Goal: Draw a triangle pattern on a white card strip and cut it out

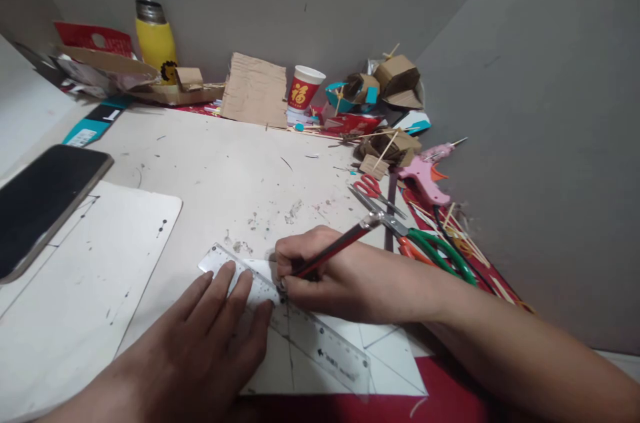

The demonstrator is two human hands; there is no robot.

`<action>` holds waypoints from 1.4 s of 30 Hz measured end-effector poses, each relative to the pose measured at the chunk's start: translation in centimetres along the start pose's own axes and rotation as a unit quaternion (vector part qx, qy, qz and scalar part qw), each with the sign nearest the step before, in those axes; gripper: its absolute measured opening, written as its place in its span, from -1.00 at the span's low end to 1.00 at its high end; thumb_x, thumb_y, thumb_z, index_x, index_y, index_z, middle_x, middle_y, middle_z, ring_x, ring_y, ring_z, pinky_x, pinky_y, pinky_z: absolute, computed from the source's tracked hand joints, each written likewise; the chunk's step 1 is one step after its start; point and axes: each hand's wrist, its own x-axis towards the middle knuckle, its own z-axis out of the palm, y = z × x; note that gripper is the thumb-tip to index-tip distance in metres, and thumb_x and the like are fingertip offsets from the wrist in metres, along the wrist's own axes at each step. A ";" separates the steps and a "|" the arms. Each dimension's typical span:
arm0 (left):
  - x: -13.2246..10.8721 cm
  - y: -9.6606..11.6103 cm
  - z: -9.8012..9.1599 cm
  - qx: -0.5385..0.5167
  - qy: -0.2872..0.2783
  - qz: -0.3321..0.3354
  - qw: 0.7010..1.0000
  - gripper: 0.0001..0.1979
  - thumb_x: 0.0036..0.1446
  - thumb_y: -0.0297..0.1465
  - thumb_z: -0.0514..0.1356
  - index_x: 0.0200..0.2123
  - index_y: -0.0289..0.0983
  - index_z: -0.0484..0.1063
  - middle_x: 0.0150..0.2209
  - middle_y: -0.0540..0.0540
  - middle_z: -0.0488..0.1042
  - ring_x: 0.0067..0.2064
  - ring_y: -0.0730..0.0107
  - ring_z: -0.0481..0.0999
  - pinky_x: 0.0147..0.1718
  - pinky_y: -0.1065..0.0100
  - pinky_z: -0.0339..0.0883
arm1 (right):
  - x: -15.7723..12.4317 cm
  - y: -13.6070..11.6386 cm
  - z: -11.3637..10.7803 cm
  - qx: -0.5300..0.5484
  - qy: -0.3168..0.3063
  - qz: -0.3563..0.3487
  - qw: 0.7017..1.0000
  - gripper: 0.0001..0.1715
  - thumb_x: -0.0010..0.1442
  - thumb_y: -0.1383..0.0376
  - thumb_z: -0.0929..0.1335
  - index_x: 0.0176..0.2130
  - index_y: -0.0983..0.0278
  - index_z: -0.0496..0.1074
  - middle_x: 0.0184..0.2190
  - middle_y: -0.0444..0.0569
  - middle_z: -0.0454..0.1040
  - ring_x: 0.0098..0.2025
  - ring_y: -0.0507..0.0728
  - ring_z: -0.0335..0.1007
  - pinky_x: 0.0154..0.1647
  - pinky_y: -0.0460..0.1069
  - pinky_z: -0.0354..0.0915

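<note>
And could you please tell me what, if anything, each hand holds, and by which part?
The right hand grips a pencil near its lower end; the left hand grips nothing, its fingers resting on the ruler.

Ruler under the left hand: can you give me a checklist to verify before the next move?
1. Ruler pressed by left hand: ok.
2. Ruler lying across the lined paper: ok.
3. Pencil gripped in right hand: ok.
4. Pencil tip against ruler edge: cannot tell, hidden.
5. Left sheet uncovered: not ok, phone overlaps it.
</note>
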 end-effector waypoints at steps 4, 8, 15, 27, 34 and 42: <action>-0.1 -0.1 0.1 0.000 0.011 0.002 1.000 -0.41 0.31 0.07 -0.01 0.17 -0.22 0.37 0.21 -0.27 0.41 0.31 -0.03 0.21 0.28 0.06 -0.01 | -0.3 -0.3 -0.2 -0.015 -0.011 0.004 1.000 -0.74 0.12 0.52 0.30 -0.48 0.24 0.19 -0.57 -0.25 0.18 -0.49 -0.02 0.05 -0.53 -0.10 0.02; -0.2 0.0 0.0 0.003 -0.002 0.004 1.000 -0.40 0.30 0.06 0.02 0.19 -0.22 0.36 0.23 -0.27 0.39 0.32 -0.06 0.20 0.27 0.04 0.01 | -0.5 -0.3 -0.2 -0.031 -0.016 0.009 0.999 -0.76 0.13 0.52 0.30 -0.46 0.25 0.21 -0.56 -0.23 0.22 -0.50 -0.02 0.06 -0.53 -0.10 0.04; -0.1 0.3 -0.1 0.002 -0.012 -0.008 1.000 -0.39 0.27 0.08 0.05 0.17 -0.21 0.39 0.23 -0.27 0.39 0.32 -0.07 0.20 0.27 0.04 0.02 | -0.7 -0.2 -0.2 -0.051 -0.014 -0.014 0.998 -0.76 0.13 0.54 0.31 -0.45 0.25 0.24 -0.55 -0.23 0.24 -0.50 -0.03 0.07 -0.53 -0.10 0.02; -0.3 -0.3 -0.2 0.013 -0.015 0.023 1.000 -0.38 0.29 0.05 0.04 0.22 -0.23 0.33 0.26 -0.31 0.35 0.32 -0.07 0.19 0.25 0.04 0.06 | -1.0 -0.4 -0.4 -0.046 -0.021 -0.005 0.999 -0.77 0.14 0.53 0.31 -0.46 0.26 0.26 -0.54 -0.24 0.24 -0.48 -0.02 0.11 -0.47 -0.10 0.11; -1.1 -0.6 1.0 0.002 0.052 0.036 0.998 -0.37 0.27 0.03 0.06 0.21 -0.28 0.35 0.19 -0.34 0.42 0.25 -0.08 0.29 0.23 0.03 0.07 | -4.8 -0.1 -0.7 0.018 0.117 -0.007 0.993 -0.73 0.41 0.29 0.22 -0.27 0.27 0.44 -0.45 -0.10 0.47 -0.46 0.02 0.39 -0.44 -0.11 0.30; -1.3 -0.2 1.2 0.040 0.079 0.047 0.995 -0.49 0.31 -0.09 0.07 0.04 -0.38 0.48 0.02 -0.42 0.55 0.06 -0.10 0.52 0.11 -0.01 0.25 | -8.4 1.3 4.5 -0.128 0.177 -0.016 0.976 -0.66 0.29 0.21 0.41 0.03 0.28 0.43 -0.10 0.09 0.57 -0.15 0.18 0.50 -0.14 0.03 0.40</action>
